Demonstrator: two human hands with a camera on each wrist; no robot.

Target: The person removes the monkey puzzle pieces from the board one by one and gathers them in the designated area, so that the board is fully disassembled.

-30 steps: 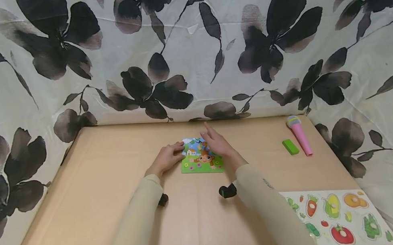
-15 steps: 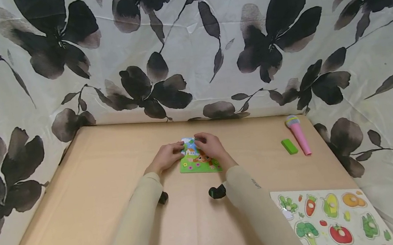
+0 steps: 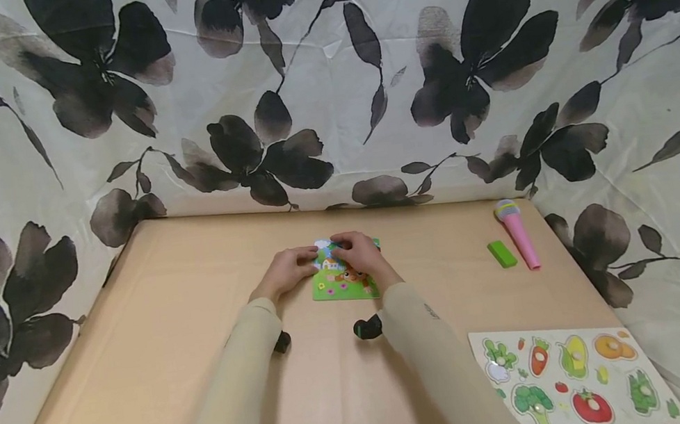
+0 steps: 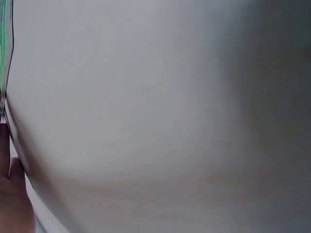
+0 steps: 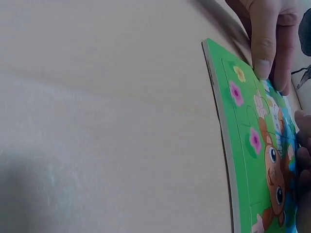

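Note:
A small jigsaw puzzle (image 3: 344, 288) with a cartoon monkey, flowers and a house lies flat on the table. My left hand (image 3: 287, 272) holds its left edge; in the right wrist view, the left thumb (image 5: 263, 68) rests at the board's rim. My right hand (image 3: 360, 252) reaches over the puzzle from the right, its fingers bent down onto the upper part and covering some of the picture. Right fingertips (image 5: 303, 150) show at the edge of the right wrist view. I cannot tell whether they pinch a piece.
A pink toy microphone (image 3: 519, 237) and a green block (image 3: 501, 254) lie to the right on the table (image 3: 195, 270). A board with vegetable pictures (image 3: 562, 389) is at the front right. Floral cloth (image 3: 323, 67) hangs behind the table.
My right hand has moved left from the puzzle's right edge onto its upper middle, its fingers now bent down. My left hand has stayed at the left edge.

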